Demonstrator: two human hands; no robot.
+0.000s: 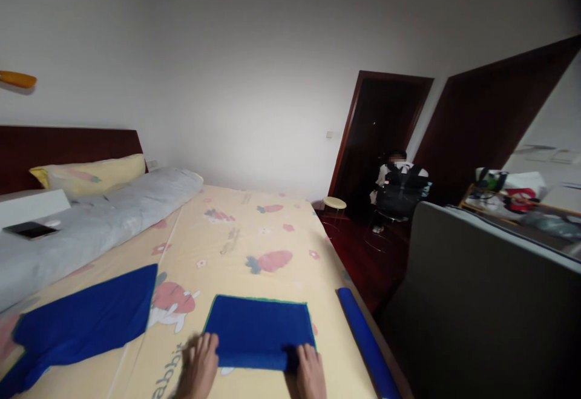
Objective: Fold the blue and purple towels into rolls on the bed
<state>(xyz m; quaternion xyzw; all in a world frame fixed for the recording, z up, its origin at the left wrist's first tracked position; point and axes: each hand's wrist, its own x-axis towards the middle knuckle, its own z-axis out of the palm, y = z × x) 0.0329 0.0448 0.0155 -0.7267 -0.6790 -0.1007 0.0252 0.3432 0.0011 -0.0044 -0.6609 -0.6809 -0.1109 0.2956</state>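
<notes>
A blue cloth [263,332] with green edging lies flat on the bed, its near edge toward me. My left hand [204,359] is closed at its near left corner, the fingers curled over the edge. At the near right corner, my right hand [311,366] also has its fingers curled on the fabric. Another blue cloth [100,314] is spread unevenly to the left, with a bunched near end. To the right, a blue cloth roll [365,338] lies along the bed's edge.
The bed's yellow printed sheet [254,235] reaches toward the wall. A grey quilt [113,211] with a phone [31,230] on it and a pillow [95,175] lie left. A dark panel [476,302] stands right. Beyond are a round stool [334,203] and a seated person [399,184].
</notes>
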